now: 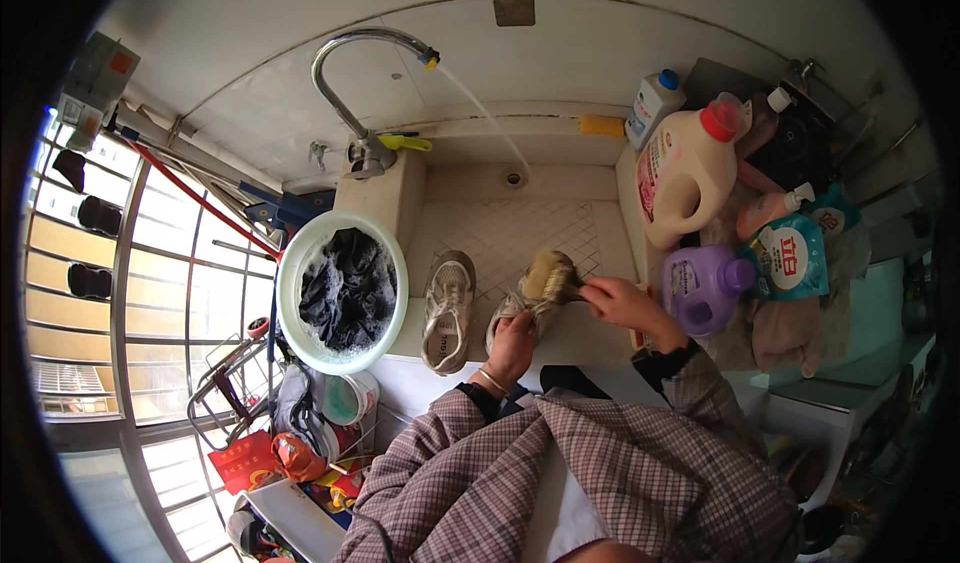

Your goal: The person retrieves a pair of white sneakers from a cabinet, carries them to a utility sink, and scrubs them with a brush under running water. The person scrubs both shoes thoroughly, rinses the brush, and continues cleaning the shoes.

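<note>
My left hand (pixel 513 347) grips a light-coloured sneaker (pixel 508 307) near its tongue and laces, at the front edge of the sink. In my right hand (pixel 630 309) is the handle of a scrubbing brush (pixel 550 276), its pale bristles against the toe of that shoe. The brush and my left hand hide much of the shoe. To the left rests the matching sneaker (pixel 448 312), toe pointing into the sink. Water streams from the curved chrome faucet (pixel 367 34) towards the drain (pixel 514 179) of the stone sink (pixel 480 188).
A pale green basin (pixel 401 293) with dark cloth (pixel 349 285) in suds stands left. At right are a cream detergent jug (pixel 679 165), a purple bottle (pixel 701 293), a teal pouch (pixel 789 259) and a white bottle (pixel 651 109). A yellow sponge (pixel 601 126) lies on the back ledge.
</note>
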A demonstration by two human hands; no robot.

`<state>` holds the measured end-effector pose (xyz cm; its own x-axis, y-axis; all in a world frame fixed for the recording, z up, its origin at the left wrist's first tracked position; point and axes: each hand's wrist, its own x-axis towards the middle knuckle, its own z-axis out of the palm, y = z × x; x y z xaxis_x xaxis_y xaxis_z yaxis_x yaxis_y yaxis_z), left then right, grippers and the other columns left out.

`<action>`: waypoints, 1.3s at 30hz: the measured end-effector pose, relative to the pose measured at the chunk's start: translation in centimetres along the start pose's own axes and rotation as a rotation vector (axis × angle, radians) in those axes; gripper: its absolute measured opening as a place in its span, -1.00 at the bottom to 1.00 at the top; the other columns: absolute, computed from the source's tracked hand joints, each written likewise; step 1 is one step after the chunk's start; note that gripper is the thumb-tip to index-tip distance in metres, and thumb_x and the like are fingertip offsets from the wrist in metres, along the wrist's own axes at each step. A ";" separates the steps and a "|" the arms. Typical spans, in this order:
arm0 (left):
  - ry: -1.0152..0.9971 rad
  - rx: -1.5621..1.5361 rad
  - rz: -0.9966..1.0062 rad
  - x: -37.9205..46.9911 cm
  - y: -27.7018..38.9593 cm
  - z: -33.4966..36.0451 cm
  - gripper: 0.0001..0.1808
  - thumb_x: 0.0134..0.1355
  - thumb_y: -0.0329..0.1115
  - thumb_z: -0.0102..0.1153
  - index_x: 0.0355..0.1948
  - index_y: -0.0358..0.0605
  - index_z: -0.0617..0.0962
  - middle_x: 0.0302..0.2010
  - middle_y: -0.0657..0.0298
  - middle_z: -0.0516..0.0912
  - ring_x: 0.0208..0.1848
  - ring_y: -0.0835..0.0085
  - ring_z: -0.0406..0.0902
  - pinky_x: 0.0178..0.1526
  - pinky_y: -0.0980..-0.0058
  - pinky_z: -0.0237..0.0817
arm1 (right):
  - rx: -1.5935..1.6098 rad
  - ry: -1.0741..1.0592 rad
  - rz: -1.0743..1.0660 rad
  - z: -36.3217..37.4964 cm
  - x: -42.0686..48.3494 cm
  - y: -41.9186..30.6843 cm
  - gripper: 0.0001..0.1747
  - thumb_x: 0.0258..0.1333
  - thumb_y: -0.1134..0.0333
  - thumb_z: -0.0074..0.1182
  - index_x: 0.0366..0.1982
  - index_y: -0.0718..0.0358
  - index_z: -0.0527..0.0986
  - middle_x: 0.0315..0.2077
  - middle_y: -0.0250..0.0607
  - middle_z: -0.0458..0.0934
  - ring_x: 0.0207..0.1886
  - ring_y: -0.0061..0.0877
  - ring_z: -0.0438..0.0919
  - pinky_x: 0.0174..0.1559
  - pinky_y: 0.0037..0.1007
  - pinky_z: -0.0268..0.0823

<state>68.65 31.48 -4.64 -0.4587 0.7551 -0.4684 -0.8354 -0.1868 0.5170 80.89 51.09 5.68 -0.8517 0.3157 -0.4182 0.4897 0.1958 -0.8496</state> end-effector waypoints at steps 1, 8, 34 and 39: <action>-0.025 0.000 0.015 0.0 0.0 0.0 -0.75 0.28 -0.50 -0.04 -0.02 -0.15 0.51 -0.06 0.29 0.56 -0.03 0.49 0.48 0.01 0.49 0.31 | 0.026 -0.055 -0.147 0.1 0.8 -1.0 -0.62 0.27 0.11 -0.06 -0.29 0.34 0.50 -0.52 -0.02 0.57 -0.49 -0.15 0.54 -0.40 -0.24 0.34; -0.055 -0.151 -0.060 -0.3 2.0 0.4 -0.66 0.33 -0.38 -0.06 0.13 -0.14 0.43 0.02 0.24 0.53 0.08 0.40 0.44 0.17 0.49 0.22 | -0.404 0.385 -0.115 -0.9 4.2 -3.1 -0.66 0.20 0.15 0.01 -0.38 0.33 0.50 -0.48 0.09 0.56 -0.36 -0.04 0.54 -0.33 -0.20 0.35; 0.219 -0.128 -0.154 -0.4 3.2 1.8 -0.71 0.26 -0.57 -0.18 -0.04 -0.20 0.48 -0.13 0.21 0.57 -0.16 0.37 0.51 -0.09 0.49 0.35 | -0.135 0.134 -0.177 0.9 3.7 -2.1 -0.65 0.25 0.15 -0.01 -0.22 0.34 0.48 -0.44 0.08 0.56 -0.38 -0.13 0.57 -0.32 -0.25 0.36; 0.145 -0.072 -0.062 -0.4 3.5 3.2 -0.56 0.18 -0.64 -0.24 0.08 -0.22 0.44 0.02 0.12 0.54 0.13 0.26 0.45 0.21 0.39 0.27 | -0.316 -0.026 -0.304 1.7 4.5 -2.7 -0.65 0.23 0.11 0.00 -0.21 0.29 0.49 -0.37 0.09 0.58 -0.30 -0.04 0.56 -0.29 -0.21 0.37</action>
<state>66.86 32.50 -0.38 -0.4399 0.6691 -0.5990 -0.8807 -0.1911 0.4333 75.41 50.36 5.59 -0.9684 0.1768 -0.1757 0.2453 0.5518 -0.7971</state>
